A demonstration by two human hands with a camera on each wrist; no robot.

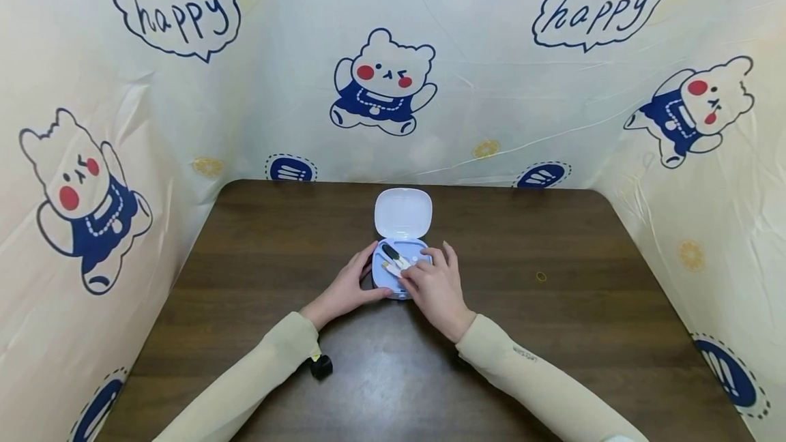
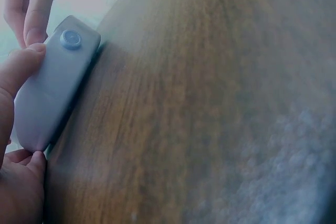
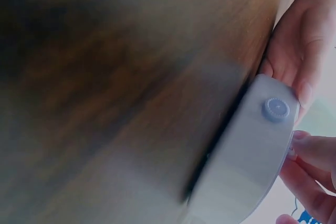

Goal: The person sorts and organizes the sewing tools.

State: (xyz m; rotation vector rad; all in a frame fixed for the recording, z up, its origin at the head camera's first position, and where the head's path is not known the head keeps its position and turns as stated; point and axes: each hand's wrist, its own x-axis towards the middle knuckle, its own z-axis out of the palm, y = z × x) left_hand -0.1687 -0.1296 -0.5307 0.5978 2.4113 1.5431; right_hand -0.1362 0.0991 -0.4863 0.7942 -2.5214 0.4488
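Observation:
A small light-blue case [image 1: 382,280] lies on the table with its white lid [image 1: 403,213] tipped back, away from me. My left hand [image 1: 345,292] holds the case at its left side, thumb at the front edge and fingers around the side. A round button [image 2: 70,39] shows on the case's front wall in the left wrist view. Inside the case lie a black-ended stick [image 1: 391,252] and a slim white piece [image 1: 391,269] with a yellowish tip. Over the case's right part, my right hand [image 1: 437,290] pinches the white piece between thumb and fingers; its exact kind is hidden.
A thin yellow ring [image 1: 541,277] lies on the dark wooden table [image 1: 276,224] to the right. A small black object [image 1: 321,367] hangs by the left sleeve. Printed cloth [image 1: 479,114] with cartoon bears encloses the table at the back and sides.

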